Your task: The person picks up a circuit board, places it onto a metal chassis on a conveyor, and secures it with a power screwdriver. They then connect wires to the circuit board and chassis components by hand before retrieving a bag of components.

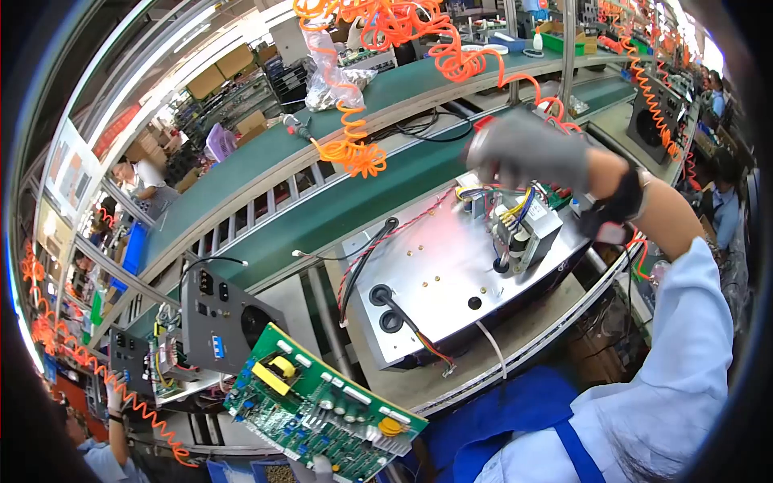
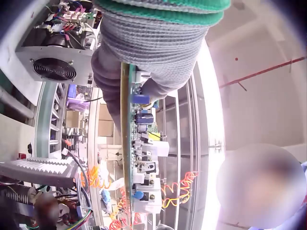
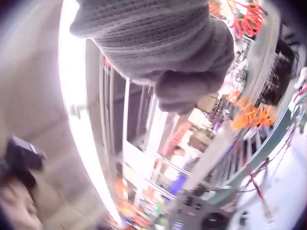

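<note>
My left hand [image 2: 144, 57], in a grey knit glove, grips a green circuit board [image 1: 322, 406] by its edge. In the left wrist view the board stands edge-on, its parts facing right; the head view shows a yellow transformer [image 1: 276, 374] and white connectors on it. My gloved right hand [image 1: 531, 149], blurred, is raised over the far right of a silver metal chassis [image 1: 435, 282]. Its fingers look curled in the right wrist view. Something red shows beside them in the head view; I cannot tell whether it is held. A wired transformer block [image 1: 527, 233] sits on the chassis below.
A grey panel unit with a fan [image 1: 225, 314] stands left of the chassis. Behind runs a green conveyor [image 1: 322, 213]. Orange coiled hoses [image 1: 354, 153] hang over it, one ending in a tool. Black cables [image 1: 366, 258] and a red twisted wire lie across the chassis. Other people work along the line.
</note>
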